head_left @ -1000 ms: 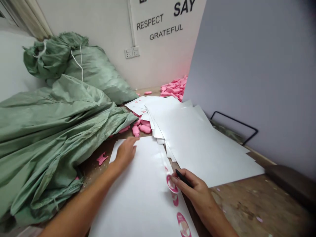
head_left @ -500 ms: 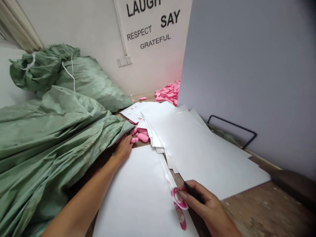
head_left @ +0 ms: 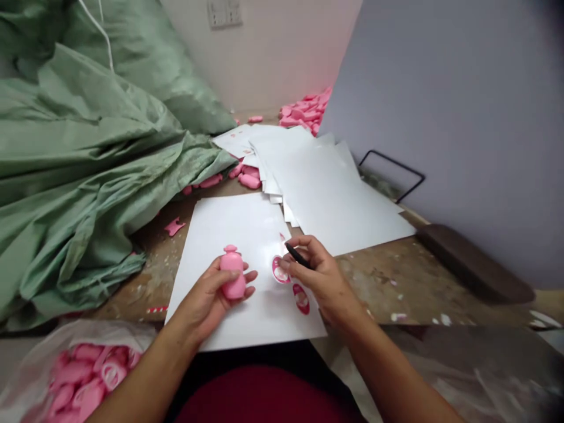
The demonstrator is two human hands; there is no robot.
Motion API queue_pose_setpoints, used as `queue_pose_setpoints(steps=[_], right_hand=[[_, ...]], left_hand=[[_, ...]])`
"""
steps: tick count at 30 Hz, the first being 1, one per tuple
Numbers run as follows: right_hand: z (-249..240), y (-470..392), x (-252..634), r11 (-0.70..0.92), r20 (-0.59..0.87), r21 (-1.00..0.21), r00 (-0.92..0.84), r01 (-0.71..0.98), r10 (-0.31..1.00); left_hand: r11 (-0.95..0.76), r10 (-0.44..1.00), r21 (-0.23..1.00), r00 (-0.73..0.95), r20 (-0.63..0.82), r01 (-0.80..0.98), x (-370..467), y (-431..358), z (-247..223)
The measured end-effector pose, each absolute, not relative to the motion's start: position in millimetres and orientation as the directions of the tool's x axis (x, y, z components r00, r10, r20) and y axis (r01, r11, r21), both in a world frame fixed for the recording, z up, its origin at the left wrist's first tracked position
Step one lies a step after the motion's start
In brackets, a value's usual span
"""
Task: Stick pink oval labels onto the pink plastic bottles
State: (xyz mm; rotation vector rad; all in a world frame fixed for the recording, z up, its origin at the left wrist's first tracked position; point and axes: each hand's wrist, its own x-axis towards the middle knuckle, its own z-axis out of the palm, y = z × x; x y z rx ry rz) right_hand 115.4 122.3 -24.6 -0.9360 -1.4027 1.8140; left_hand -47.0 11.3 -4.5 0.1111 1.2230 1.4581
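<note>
My left hand (head_left: 211, 294) is closed around a small pink bottle (head_left: 233, 275), held upright with its cap up. Between the thumb and fingers of my right hand (head_left: 319, 270) are an oval pink-and-white sticker (head_left: 281, 269) and a slim black tool (head_left: 298, 256), whose kind I cannot make out. Both hands are above a white sheet (head_left: 233, 226) at the table's front edge. Another oval sticker (head_left: 301, 298) lies on that sheet, just below my right fingers.
More white sheets (head_left: 335, 200) fan out behind. Green sacks (head_left: 110, 147) bulge on the left, beside loose pink bottles (head_left: 249, 179). A bag of labelled bottles (head_left: 73, 376) stands lower left. At right are a grey panel (head_left: 440, 106), a wire stand (head_left: 392, 170) and a dark block (head_left: 473, 264).
My left hand has come back from the pile beside the sack with a pink bottle. My right hand has lifted a sticker off the sheet, and the view has tilted down.
</note>
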Motion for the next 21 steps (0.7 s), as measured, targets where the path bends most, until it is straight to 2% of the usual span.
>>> queue_pose_setpoints(steps=[7, 17, 21], right_hand=[[-16.4, 66.8, 108.2, -0.155, -0.088, -0.986, -0.576, -0.068, 0.813], [-9.7, 48.2, 102.1, 0.008, 0.025, -1.000, -0.609, -0.030, 0.793], [-10.7, 48.2, 101.6, 0.024, 0.026, -1.000, -0.608, -0.012, 0.794]], left_hand=[[0.122, 0.824, 0.555, -0.229, -0.519, -0.823, -17.8, -24.0, 3.0], [0.120, 0.822, 0.606, -0.264, -0.505, -0.786, -7.0, -33.1, 7.9], [0.119, 0.818, 0.610, -0.270, -0.507, -0.783, -6.7, -32.6, 3.5]])
